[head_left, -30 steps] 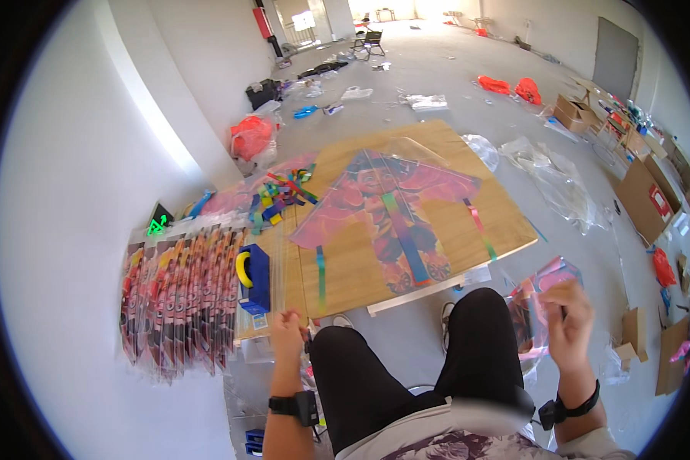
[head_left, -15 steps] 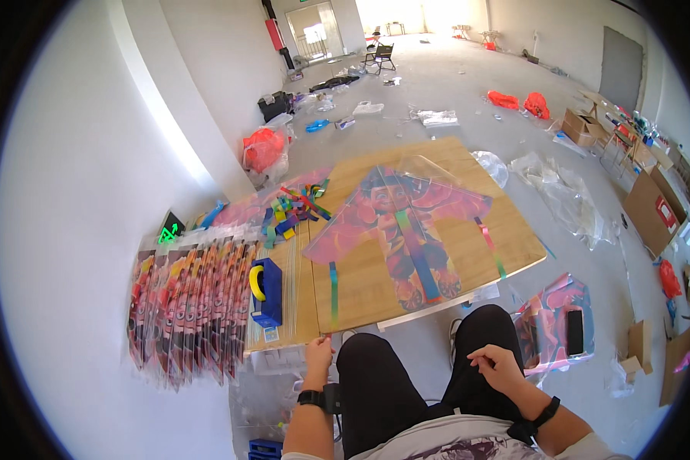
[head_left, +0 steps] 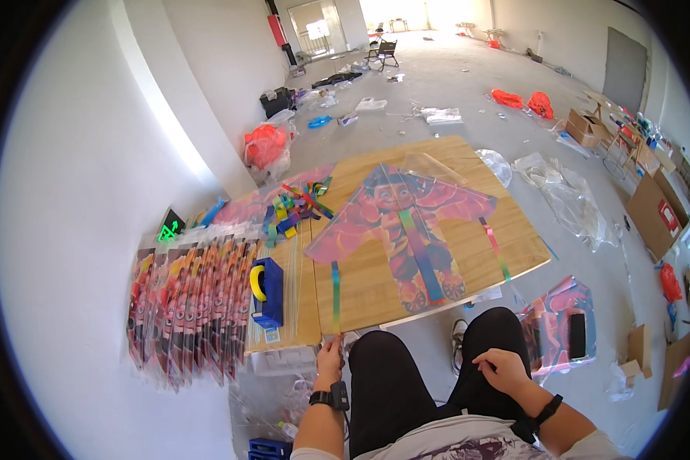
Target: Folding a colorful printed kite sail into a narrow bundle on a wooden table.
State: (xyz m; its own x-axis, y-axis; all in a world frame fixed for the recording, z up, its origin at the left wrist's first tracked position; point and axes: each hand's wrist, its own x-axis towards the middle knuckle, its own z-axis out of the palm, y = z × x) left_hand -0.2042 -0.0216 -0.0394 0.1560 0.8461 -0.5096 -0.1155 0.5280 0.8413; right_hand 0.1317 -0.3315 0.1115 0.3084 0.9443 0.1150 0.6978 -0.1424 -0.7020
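Bright daylight floods in from openings at the top of the frame, washing out the far floor; fisheye bending and black vignette ring the edges.

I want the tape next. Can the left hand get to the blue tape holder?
Probably yes. The left hand sits at the board's near edge, and the blue tape holder lies just beyond it to the left with nothing between them.

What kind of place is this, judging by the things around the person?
Probably a makeshift workshop for putting kites together, in a bare, unfinished hall. A printed kite lies on a low wooden board, packed kites are stacked along the wall, and cardboard boxes stand on the concrete floor.
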